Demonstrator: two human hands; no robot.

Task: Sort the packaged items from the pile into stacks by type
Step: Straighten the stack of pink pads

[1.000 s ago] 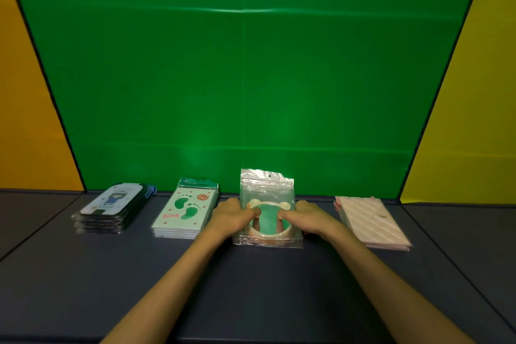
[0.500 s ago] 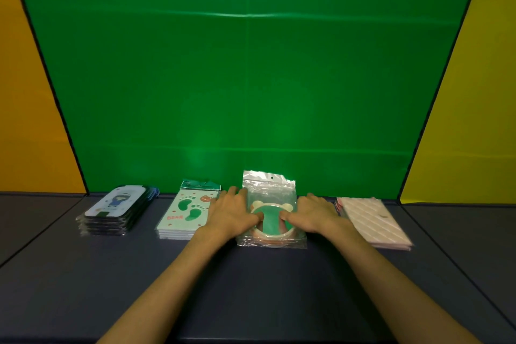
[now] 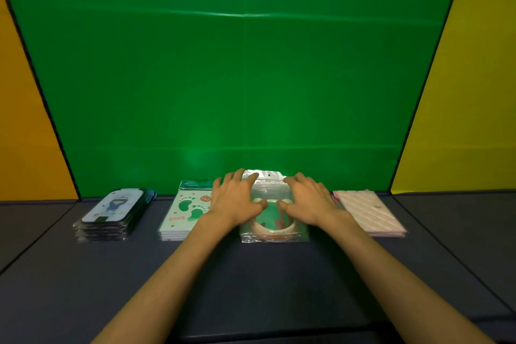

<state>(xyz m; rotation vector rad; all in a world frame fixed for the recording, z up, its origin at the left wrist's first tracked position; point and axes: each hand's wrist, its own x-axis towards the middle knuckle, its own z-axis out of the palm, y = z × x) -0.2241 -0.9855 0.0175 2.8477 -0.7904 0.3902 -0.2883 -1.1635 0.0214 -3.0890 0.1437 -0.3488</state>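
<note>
Fingers (image 3: 237, 179) spread flat, our left hand (image 3: 237, 201) and right hand (image 3: 308, 201) press the clear packet stack (image 3: 275, 227) at lower centre, hiding much of its top; our thumbs nearly meet.

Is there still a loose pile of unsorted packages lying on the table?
No: only four neat stacks stand in a row on the table, with no loose pile visible.
</note>
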